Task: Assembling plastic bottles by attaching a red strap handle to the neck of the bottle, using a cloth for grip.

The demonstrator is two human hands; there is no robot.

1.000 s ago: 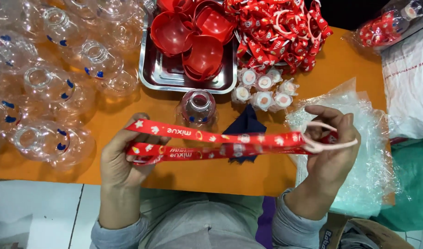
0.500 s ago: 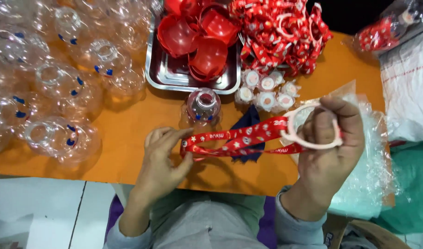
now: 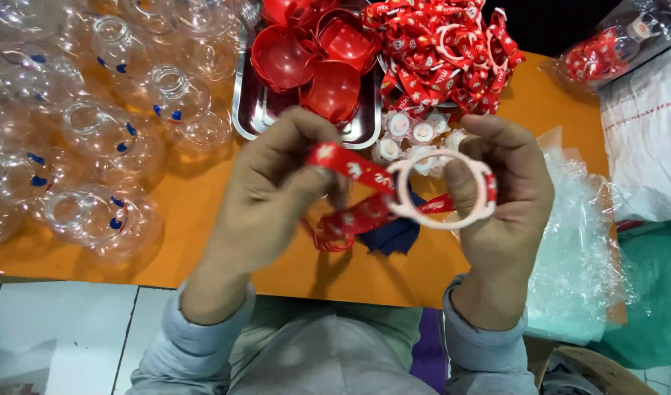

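My left hand (image 3: 273, 186) pinches a red patterned strap (image 3: 350, 167) and folds it toward the middle. A white plastic ring (image 3: 441, 190) is fixed to the strap's other end, and my right hand (image 3: 500, 197) grips that ring by its right side. The strap loops down in a fold (image 3: 342, 223) between both hands, above the orange table (image 3: 204, 197). A dark blue cloth piece (image 3: 397, 235) lies under the strap.
Several clear plastic bottles (image 3: 101, 146) lie at the left. A metal tray (image 3: 258, 110) holds red caps (image 3: 306, 58). A heap of red straps with rings (image 3: 441, 55) sits behind, small white caps (image 3: 412, 132) beside it. Clear plastic bags (image 3: 580, 241) lie at the right.
The strap was stretched out between both hands; my left hand has moved right, bringing its end close to the ring, so the strap now hangs folded.
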